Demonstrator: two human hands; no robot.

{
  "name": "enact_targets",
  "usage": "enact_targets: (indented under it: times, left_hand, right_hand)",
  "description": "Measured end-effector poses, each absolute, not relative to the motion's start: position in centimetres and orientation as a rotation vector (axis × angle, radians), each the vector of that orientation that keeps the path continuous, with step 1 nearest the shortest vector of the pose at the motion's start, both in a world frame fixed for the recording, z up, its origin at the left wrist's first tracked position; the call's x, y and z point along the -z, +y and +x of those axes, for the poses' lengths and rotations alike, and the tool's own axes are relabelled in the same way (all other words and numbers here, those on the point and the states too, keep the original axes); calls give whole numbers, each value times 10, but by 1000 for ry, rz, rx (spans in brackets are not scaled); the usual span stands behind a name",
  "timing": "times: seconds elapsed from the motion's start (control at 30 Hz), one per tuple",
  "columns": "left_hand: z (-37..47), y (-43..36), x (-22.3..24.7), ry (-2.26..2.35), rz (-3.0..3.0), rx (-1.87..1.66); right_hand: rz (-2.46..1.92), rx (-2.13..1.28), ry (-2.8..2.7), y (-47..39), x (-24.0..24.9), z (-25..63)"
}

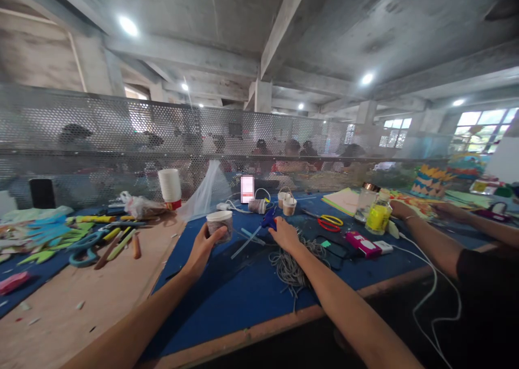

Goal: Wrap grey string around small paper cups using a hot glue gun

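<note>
My left hand (pixel 201 247) is wrapped round a paper cup (pixel 220 227) whose lower side is covered in grey-brown material; its white rim faces up. With the fingers of my right hand (pixel 285 235) I grip a blue hot glue gun (pixel 268 219) low over the blue mat. A clear glue stick (pixel 246 243) slants down to the left beside the gun. Under my right wrist lies a loose heap of grey cord (pixel 292 266). Behind the gun are a spool of cord (pixel 257 206) and a small cup with a handle (pixel 289 205).
Scissors with red and yellow handles (pixel 329 223), a magenta box (pixel 362 244) and a bottle of yellow liquid (pixel 378 215) stand to the right, near a co-worker's arm (pixel 430 239). At left are stacked paper cups (pixel 169 185), blue-handled scissors (pixel 87 249) and several tools.
</note>
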State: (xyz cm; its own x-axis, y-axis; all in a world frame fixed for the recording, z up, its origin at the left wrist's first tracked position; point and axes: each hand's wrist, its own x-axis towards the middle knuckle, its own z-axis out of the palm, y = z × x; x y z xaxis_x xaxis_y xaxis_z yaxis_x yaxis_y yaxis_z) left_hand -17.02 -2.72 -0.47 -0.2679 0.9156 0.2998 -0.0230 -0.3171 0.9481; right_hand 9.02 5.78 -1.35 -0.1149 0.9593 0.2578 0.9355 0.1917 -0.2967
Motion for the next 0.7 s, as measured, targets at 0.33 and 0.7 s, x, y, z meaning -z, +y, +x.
enact_targets:
  times: [0.33, 0.7]
  left_hand:
    - [-165, -33, -1, 1185, 1309, -1611]
    - [-166, -29, 4, 1182, 1269, -1575]
  right_hand:
    - [-1739, -127, -2185, 62, 24, 88]
    - [-1769, -135, -2221, 60, 23, 90]
